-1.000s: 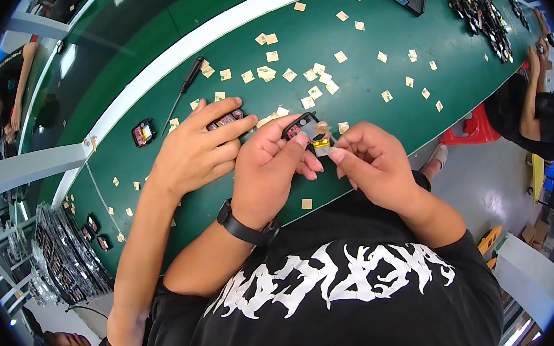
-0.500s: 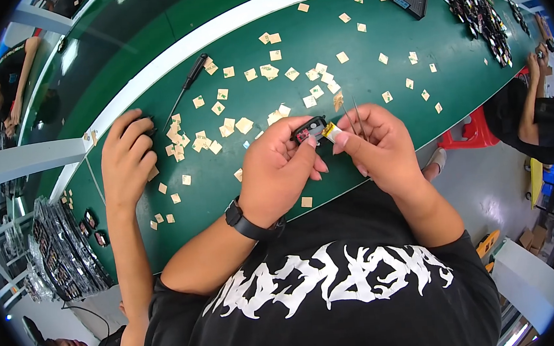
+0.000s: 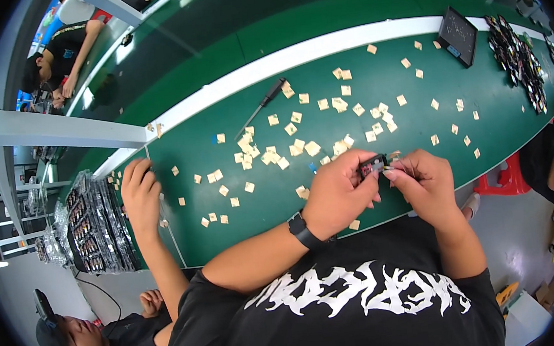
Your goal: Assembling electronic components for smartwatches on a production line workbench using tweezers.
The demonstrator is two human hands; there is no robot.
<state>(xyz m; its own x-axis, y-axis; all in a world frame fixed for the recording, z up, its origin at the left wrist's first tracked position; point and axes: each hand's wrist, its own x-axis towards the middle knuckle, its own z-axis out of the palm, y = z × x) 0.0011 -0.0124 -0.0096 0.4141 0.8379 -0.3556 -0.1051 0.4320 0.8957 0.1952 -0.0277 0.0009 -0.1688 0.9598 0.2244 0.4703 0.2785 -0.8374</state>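
Close to the table's near edge, my left hand [image 3: 341, 192], with a black band on its wrist, grips a small black plastic device housing [image 3: 375, 164]. Its open side, with small parts inside, faces up. My right hand [image 3: 428, 183] is closed in a pinch at the housing's right end. Between its thumb and finger only a bit of a small yellow-taped battery [image 3: 388, 168] shows; the rest is covered by the fingers. The tweezers seen earlier in that hand are hard to make out now.
Many small tan adhesive squares [image 3: 312, 148] lie scattered over the green table [image 3: 209, 156]. A screwdriver [image 3: 264, 105] lies beyond them. A black tray [image 3: 457, 37] and a pile of dark devices [image 3: 519, 63] are far right. At left, a co-worker's hand [image 3: 140, 195] is near stacked bagged trays [image 3: 100, 221].
The whole view has swung, so the table and my hands appear farther right and lower. The battery has come closer to the housing and shows less. The co-worker's hand has shifted along the table.
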